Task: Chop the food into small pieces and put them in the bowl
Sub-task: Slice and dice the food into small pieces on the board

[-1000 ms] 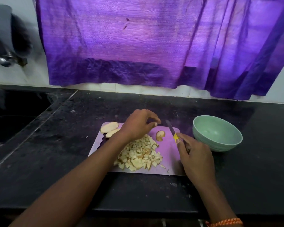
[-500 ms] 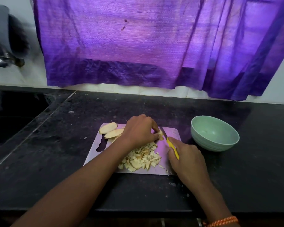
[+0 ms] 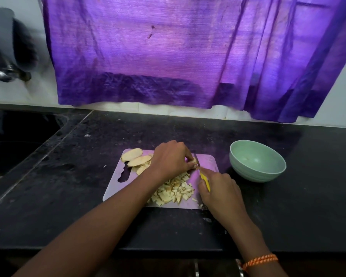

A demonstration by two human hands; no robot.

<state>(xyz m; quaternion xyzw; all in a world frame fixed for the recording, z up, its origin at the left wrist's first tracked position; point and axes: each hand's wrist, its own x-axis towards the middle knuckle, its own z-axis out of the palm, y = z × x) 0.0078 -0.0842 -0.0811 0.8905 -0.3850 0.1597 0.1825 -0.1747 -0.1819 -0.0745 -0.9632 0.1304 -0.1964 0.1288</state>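
A pale cutting board lies on the black counter. On it sits a heap of small chopped pieces, and several whole slices lie at its far left corner. My left hand pinches a small slice against the board. My right hand grips a yellow-handled knife, whose blade runs right beside the left fingertips at that slice. A green bowl stands to the right of the board and looks empty.
The black counter runs to a front edge near me. A dark sink lies at the left. A purple curtain hangs over the white wall behind, and a blurred dark object with a metal part sits at the upper left.
My left hand came down on the small slice and pinched it. My right hand brought the knife left, from near the bowl to the slice beside the left fingertips.
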